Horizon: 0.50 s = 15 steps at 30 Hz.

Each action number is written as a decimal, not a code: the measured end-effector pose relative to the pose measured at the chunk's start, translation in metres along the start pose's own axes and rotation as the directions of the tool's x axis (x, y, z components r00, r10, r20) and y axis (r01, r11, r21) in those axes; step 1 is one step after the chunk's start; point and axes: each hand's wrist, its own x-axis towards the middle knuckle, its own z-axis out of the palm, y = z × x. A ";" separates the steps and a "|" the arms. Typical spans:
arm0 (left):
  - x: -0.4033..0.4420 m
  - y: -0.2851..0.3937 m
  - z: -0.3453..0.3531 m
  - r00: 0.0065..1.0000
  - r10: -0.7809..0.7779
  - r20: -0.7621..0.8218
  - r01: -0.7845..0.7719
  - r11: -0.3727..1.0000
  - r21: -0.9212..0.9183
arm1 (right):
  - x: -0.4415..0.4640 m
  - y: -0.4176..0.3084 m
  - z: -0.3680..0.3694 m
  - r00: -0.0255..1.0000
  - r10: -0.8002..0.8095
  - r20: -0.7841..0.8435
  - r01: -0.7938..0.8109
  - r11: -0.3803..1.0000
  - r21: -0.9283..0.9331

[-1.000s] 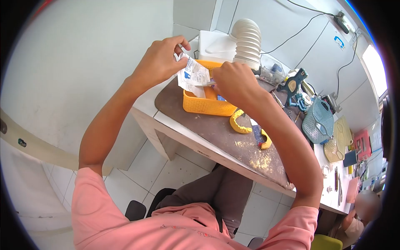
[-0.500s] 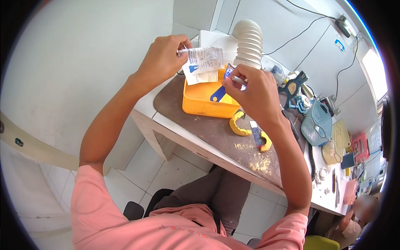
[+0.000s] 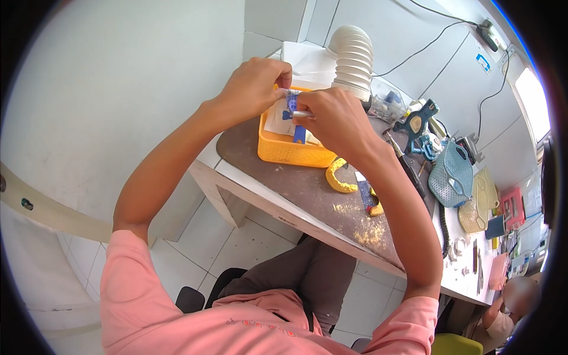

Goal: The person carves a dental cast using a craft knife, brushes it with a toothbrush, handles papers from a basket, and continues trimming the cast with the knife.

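My left hand (image 3: 255, 84) is closed in a pinch above the yellow basket (image 3: 293, 155), at the edge of a small blue-and-white printed packet (image 3: 291, 99). My right hand (image 3: 331, 115) meets it from the other side, fingers wrapped round a slim silver-white pen-like tool (image 3: 304, 114). Below the fingers is a white paper sachet (image 3: 277, 121) with a blue tooth printed on it; whether it hangs from the hand or lies in the basket I cannot tell. A blue strip (image 3: 300, 135) shows inside the basket.
Two yellow dental casts, one curved (image 3: 339, 177), lie on the brown mat (image 3: 296, 183) among yellow crumbs (image 3: 370, 231). Behind stands a ribbed white hose (image 3: 353, 59). A blue articulator (image 3: 421, 127), a handpiece (image 3: 408, 165) and a blue-grey basket (image 3: 451, 171) are on the right. Another person sits far right.
My left hand has moved right and down, and my right hand left, so they meet over the basket. The tooth-printed sachet has come lower.
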 end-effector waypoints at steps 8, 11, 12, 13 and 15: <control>-0.002 -0.003 0.008 0.995 0.073 -0.072 -0.059 0.980 0.188 | 0.017 -0.005 0.018 1.000 0.005 0.022 -0.002 0.987 -0.159; -0.005 -0.005 0.010 0.984 0.129 -0.122 -0.094 0.962 0.258 | 0.020 -0.006 0.017 0.999 0.012 0.031 -0.008 0.988 -0.151; -0.005 -0.003 0.009 0.980 0.139 -0.139 -0.093 0.952 0.292 | 0.020 -0.007 0.016 1.000 0.010 0.027 -0.007 0.992 -0.124; -0.006 -0.003 0.008 0.981 0.143 -0.127 -0.103 0.954 0.281 | 0.020 -0.008 0.015 0.999 0.017 0.041 -0.011 0.989 -0.150; -0.007 -0.001 0.005 0.987 0.085 -0.139 -0.054 0.975 0.215 | 0.013 -0.012 0.009 0.999 0.008 0.043 -0.002 0.991 -0.135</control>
